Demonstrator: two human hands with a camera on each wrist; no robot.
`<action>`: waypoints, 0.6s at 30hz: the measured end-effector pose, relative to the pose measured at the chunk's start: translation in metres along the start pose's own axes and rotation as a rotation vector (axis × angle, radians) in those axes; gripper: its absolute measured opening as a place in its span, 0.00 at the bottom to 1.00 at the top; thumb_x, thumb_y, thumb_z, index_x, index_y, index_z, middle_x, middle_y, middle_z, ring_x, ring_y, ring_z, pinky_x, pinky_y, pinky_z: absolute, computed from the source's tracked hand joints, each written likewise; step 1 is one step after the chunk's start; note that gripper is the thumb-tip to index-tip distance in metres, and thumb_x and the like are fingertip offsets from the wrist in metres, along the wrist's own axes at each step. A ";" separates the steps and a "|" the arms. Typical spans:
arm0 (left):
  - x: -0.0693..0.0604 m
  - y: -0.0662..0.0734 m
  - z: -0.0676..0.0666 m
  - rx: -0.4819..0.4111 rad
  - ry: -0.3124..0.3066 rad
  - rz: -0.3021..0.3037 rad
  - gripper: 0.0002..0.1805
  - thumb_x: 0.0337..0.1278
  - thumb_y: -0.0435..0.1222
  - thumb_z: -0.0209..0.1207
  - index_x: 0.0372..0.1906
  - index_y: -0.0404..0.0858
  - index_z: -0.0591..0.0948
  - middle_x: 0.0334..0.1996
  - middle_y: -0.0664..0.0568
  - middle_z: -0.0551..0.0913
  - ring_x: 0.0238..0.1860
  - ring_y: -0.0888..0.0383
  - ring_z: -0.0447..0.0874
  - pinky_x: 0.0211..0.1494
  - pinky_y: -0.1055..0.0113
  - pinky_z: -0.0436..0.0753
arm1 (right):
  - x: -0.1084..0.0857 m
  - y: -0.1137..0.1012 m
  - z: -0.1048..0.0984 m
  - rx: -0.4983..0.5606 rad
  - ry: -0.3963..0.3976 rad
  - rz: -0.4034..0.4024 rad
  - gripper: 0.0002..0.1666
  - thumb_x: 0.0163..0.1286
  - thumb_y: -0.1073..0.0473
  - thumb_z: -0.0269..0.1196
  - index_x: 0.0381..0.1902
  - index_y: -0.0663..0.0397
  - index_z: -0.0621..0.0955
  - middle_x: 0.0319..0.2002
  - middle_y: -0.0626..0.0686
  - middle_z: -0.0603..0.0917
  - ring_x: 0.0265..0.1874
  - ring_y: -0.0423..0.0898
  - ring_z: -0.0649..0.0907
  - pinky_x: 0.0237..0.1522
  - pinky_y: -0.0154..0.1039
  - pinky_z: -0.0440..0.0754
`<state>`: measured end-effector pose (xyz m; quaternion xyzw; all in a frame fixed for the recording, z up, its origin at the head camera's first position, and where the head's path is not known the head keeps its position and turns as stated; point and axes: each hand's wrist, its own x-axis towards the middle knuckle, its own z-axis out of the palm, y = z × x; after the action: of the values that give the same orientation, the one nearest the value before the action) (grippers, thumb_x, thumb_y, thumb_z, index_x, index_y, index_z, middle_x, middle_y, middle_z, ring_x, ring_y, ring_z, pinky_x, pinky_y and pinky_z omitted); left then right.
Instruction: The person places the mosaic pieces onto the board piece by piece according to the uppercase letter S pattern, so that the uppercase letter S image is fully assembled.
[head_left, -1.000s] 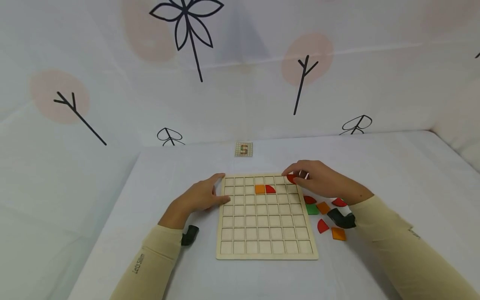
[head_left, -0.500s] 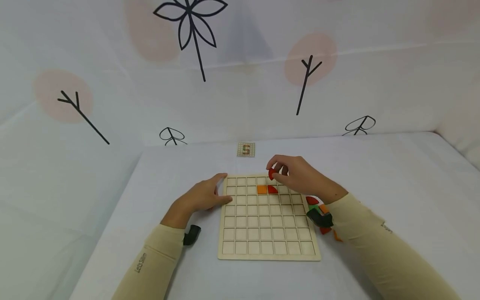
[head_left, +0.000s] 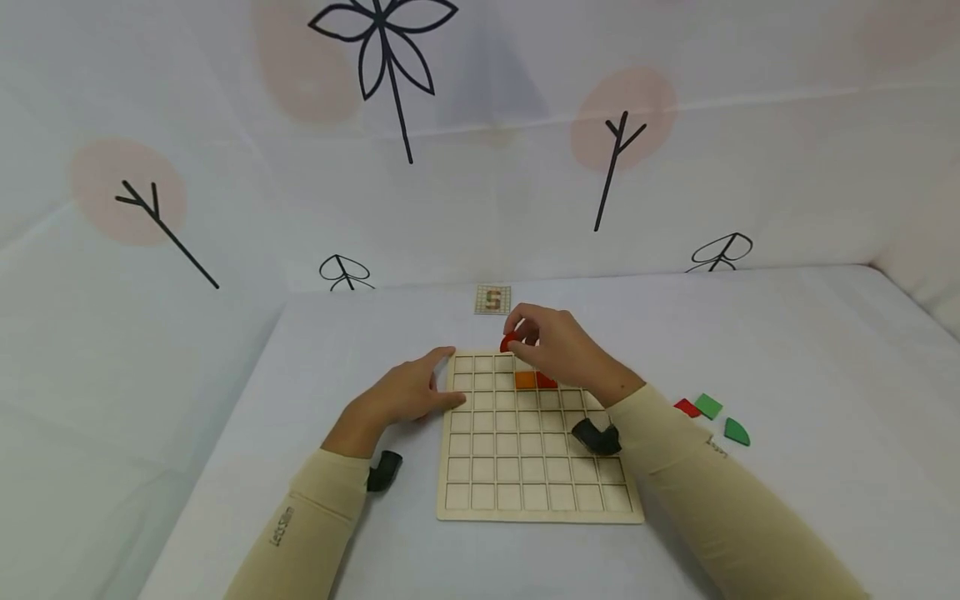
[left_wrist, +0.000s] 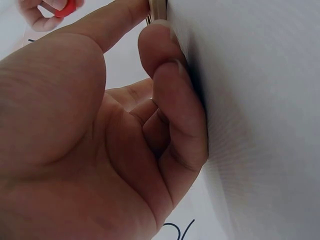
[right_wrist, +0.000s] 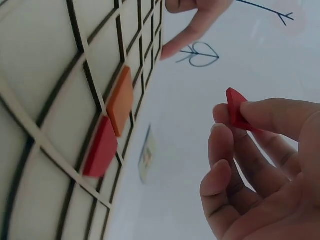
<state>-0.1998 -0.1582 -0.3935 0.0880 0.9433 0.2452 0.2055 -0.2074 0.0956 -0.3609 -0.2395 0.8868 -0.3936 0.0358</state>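
In the head view a pale wooden grid board lies on the white cloth. My left hand rests at its upper left edge, thumb on the rim and index finger at the corner; the left wrist view shows the other fingers curled against the cloth. My right hand pinches a red rounded tile between thumb and fingers, held over the board's top edge. An orange square tile and a red quarter-circle tile sit side by side in the second row, partly behind the right hand.
A small card with a stepped coloured figure lies beyond the board. Right of my right sleeve are a green square tile, a green quarter-circle tile and a partly covered red tile. Patterned cloth rises behind.
My right hand has moved left along the board's top edge, carrying the red tile. Its sleeve now covers most of the loose tiles and uncovers two green ones. My left hand has stayed put.
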 end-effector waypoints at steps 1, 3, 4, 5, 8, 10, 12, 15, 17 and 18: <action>0.000 0.000 0.000 0.001 -0.002 0.004 0.47 0.58 0.56 0.66 0.78 0.56 0.57 0.27 0.52 0.80 0.24 0.58 0.77 0.29 0.64 0.73 | 0.000 0.001 0.002 0.003 0.002 0.003 0.10 0.71 0.62 0.63 0.49 0.55 0.79 0.39 0.55 0.88 0.33 0.45 0.83 0.36 0.40 0.79; -0.001 0.001 -0.001 0.006 -0.003 0.012 0.47 0.58 0.56 0.66 0.78 0.56 0.57 0.27 0.52 0.81 0.24 0.57 0.77 0.30 0.64 0.73 | 0.001 0.002 0.005 0.009 0.007 0.010 0.09 0.71 0.63 0.64 0.47 0.54 0.79 0.39 0.55 0.88 0.33 0.45 0.83 0.37 0.41 0.80; -0.001 0.002 -0.001 0.008 -0.003 0.011 0.47 0.58 0.56 0.66 0.78 0.56 0.57 0.27 0.52 0.81 0.24 0.57 0.77 0.30 0.64 0.73 | 0.001 0.003 0.007 0.012 0.006 0.009 0.08 0.71 0.63 0.64 0.46 0.54 0.79 0.39 0.55 0.88 0.34 0.45 0.84 0.38 0.41 0.80; -0.001 0.002 -0.002 0.011 -0.001 0.012 0.47 0.58 0.57 0.66 0.78 0.56 0.57 0.27 0.52 0.81 0.24 0.57 0.77 0.30 0.64 0.73 | 0.001 0.004 0.008 0.018 0.003 0.012 0.07 0.70 0.63 0.64 0.45 0.53 0.79 0.39 0.54 0.88 0.35 0.45 0.84 0.39 0.41 0.81; -0.001 0.002 -0.003 0.019 0.005 0.007 0.47 0.57 0.57 0.66 0.78 0.56 0.57 0.28 0.51 0.81 0.25 0.57 0.77 0.31 0.64 0.73 | 0.002 0.005 0.012 0.056 -0.018 0.014 0.05 0.70 0.64 0.64 0.42 0.53 0.80 0.40 0.53 0.88 0.38 0.46 0.85 0.44 0.43 0.82; -0.001 0.002 -0.003 0.017 0.005 0.003 0.47 0.57 0.57 0.67 0.78 0.56 0.57 0.28 0.51 0.81 0.25 0.57 0.77 0.30 0.64 0.72 | 0.002 0.006 0.013 0.075 -0.033 0.014 0.04 0.70 0.64 0.65 0.41 0.53 0.80 0.40 0.52 0.87 0.39 0.45 0.85 0.45 0.43 0.82; -0.001 0.001 -0.002 0.016 0.007 0.004 0.47 0.57 0.56 0.67 0.78 0.56 0.57 0.28 0.51 0.80 0.25 0.57 0.77 0.30 0.64 0.72 | 0.002 0.007 0.015 0.087 -0.038 0.014 0.04 0.69 0.64 0.66 0.39 0.53 0.81 0.40 0.51 0.86 0.39 0.45 0.85 0.46 0.43 0.83; -0.001 0.001 -0.001 0.013 0.010 0.002 0.46 0.58 0.56 0.66 0.78 0.56 0.57 0.28 0.51 0.80 0.25 0.57 0.77 0.30 0.64 0.72 | 0.002 0.009 0.016 0.082 -0.042 0.019 0.04 0.68 0.64 0.67 0.38 0.52 0.81 0.39 0.51 0.85 0.37 0.44 0.84 0.43 0.41 0.82; 0.000 0.000 0.000 0.013 0.008 -0.002 0.46 0.58 0.56 0.66 0.78 0.56 0.57 0.28 0.51 0.80 0.25 0.57 0.77 0.30 0.64 0.72 | 0.001 0.011 0.017 0.071 -0.052 0.020 0.03 0.68 0.64 0.66 0.38 0.53 0.81 0.38 0.51 0.85 0.36 0.44 0.83 0.43 0.40 0.81; -0.001 0.000 0.001 0.013 0.006 -0.003 0.46 0.58 0.56 0.66 0.78 0.56 0.57 0.28 0.51 0.80 0.25 0.57 0.77 0.30 0.64 0.72 | 0.001 0.012 0.017 0.068 -0.059 0.024 0.03 0.68 0.64 0.66 0.38 0.53 0.81 0.37 0.51 0.85 0.36 0.44 0.82 0.42 0.40 0.81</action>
<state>-0.1990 -0.1578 -0.3935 0.0872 0.9456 0.2392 0.2026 -0.2087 0.0902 -0.3815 -0.2391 0.8742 -0.4159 0.0747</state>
